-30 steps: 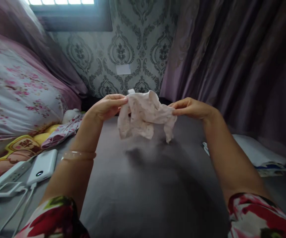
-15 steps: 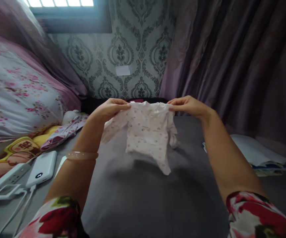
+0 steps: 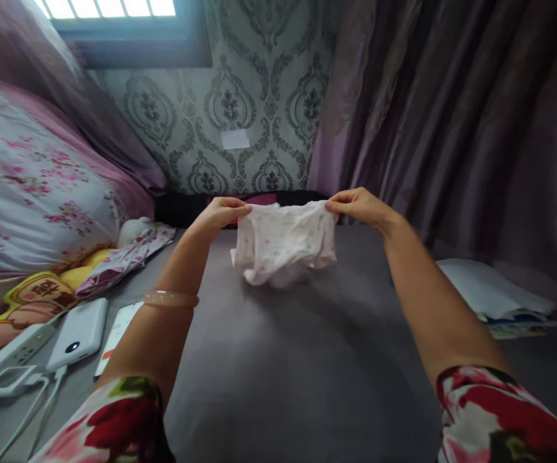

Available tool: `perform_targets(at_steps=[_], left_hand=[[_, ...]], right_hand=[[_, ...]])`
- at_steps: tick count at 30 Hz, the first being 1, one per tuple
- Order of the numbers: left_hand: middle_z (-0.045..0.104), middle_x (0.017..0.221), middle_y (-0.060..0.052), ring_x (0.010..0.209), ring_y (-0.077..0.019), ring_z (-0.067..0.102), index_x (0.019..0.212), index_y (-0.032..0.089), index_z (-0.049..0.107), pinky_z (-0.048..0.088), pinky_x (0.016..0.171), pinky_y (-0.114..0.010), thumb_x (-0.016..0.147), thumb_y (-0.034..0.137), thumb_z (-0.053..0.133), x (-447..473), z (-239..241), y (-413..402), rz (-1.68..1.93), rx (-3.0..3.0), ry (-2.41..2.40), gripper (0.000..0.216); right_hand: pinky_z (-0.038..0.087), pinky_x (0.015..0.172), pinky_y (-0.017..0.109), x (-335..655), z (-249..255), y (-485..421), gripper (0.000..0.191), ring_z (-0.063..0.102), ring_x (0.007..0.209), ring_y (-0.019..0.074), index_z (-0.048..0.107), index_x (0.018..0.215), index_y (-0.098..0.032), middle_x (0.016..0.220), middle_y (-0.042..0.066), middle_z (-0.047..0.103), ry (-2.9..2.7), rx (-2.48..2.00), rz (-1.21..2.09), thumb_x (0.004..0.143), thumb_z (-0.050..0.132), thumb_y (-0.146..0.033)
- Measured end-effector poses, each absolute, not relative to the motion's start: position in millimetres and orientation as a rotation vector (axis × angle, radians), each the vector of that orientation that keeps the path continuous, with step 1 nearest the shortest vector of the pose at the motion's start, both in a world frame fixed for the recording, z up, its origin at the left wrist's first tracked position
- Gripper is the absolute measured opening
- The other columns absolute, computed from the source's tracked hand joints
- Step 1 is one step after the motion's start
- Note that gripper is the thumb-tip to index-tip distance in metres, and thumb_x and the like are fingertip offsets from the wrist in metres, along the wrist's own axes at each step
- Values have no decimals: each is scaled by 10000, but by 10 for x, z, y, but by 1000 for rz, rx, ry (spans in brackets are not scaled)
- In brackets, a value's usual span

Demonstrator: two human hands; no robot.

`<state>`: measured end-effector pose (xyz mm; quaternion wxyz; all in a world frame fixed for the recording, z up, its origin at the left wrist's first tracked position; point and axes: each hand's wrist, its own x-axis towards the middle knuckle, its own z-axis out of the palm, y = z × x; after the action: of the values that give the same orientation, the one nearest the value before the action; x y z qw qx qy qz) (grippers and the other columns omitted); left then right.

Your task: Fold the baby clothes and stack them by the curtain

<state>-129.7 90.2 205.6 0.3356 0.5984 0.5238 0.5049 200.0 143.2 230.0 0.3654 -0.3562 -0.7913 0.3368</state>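
Note:
A small pale baby shirt with a dotted print hangs between my hands above the grey sheet. My left hand pinches its upper left corner between thumb and fingers. At the upper right corner, my right hand grips the cloth in the same way. The top edge is stretched nearly straight, while the lower part is swung up, bunched and blurred by motion. Its sleeves are hard to make out among the folds.
At left lie a white power bank, a power strip with cables, a phone partly behind my forearm, and a flowered cloth. Folded white cloth is stacked at right. Curtains hang behind.
The shirt's body and sleeves hung down before; now its lower part has flapped upward and looks shorter. Both hands keep their hold and have shifted slightly in view.

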Motion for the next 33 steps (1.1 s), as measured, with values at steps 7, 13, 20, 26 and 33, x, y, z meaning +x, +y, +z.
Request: perform_targets(at_steps=[7,13,20,26,33], left_hand=[[626,692,-9,633,-124,554,811,147,668,417,611,-244,682,406,706,-1206,1951,1058,1460,1528,1409,292],[515,634,30,592,-109,471,824,162,607,356,564,-219,812,332,546,-1109,1866,1167,1671,1634,1492,181],[584,904,-67,939,-228,520,936,194,629,387,861,-372,913,317,465,-1009,1788,985,1819,2115,2142,206],[583,984,-113,996,-264,489,1043,201,638,329,925,-448,947,340,447,-1004,1761,525,1937,2359,2293,254],[539,1036,-93,1083,-284,474,1077,257,624,276,1013,-553,922,363,517,-1111,1989,-306,2181,2461,2252,216]], right_hand=[[463,638,276,1921,2104,1656,435,565,645,130,699,764,-159,700,11,655,-1941,-884,673,682,717,-586],[451,653,278,1875,1959,1811,425,569,687,148,684,811,-162,739,20,656,-1866,-893,430,792,608,-579],[457,744,300,1852,1769,1657,474,594,826,181,684,954,-182,899,64,645,-1782,-958,-216,953,407,-566],[422,589,234,1986,1796,1182,437,590,756,138,663,1086,-212,909,39,620,-1833,-982,-686,1002,358,-514],[463,594,256,2205,2232,425,287,593,724,137,650,1085,-270,864,23,624,-1825,-757,-794,984,453,-453]])
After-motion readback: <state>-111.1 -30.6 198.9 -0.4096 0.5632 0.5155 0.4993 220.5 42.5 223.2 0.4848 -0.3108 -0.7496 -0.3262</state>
